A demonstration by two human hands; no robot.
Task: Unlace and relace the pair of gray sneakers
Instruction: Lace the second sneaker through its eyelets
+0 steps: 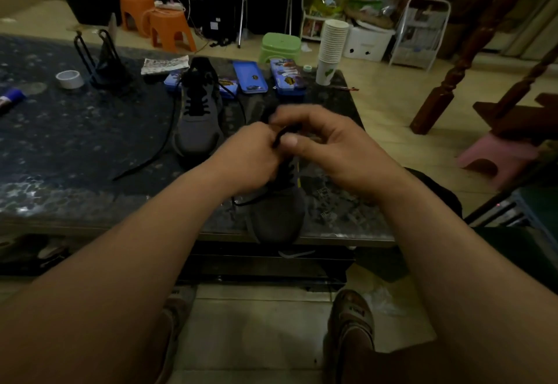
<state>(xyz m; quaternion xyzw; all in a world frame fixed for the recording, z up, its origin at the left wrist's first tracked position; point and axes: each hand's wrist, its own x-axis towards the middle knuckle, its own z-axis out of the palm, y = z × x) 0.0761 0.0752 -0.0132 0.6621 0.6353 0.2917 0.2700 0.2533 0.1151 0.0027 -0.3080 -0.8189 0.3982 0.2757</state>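
Two gray sneakers sit on a dark marbled table [75,148]. The near sneaker [276,217] points its toe at me at the table's front edge. My left hand [250,157] and my right hand [329,145] meet above its tongue, both pinching its black lace [279,137]. A loose lace end [250,200] trails out below my left hand. The far sneaker [197,118] stands behind and to the left, partly laced, with one long black lace [151,158] trailing left across the table.
Behind the sneakers lie blue tin cases [250,77], a stack of paper cups [330,48], a tape roll [70,79] and a black wire stand [101,60]. Orange stools [169,28] and a green stool [280,47] stand on the floor beyond.
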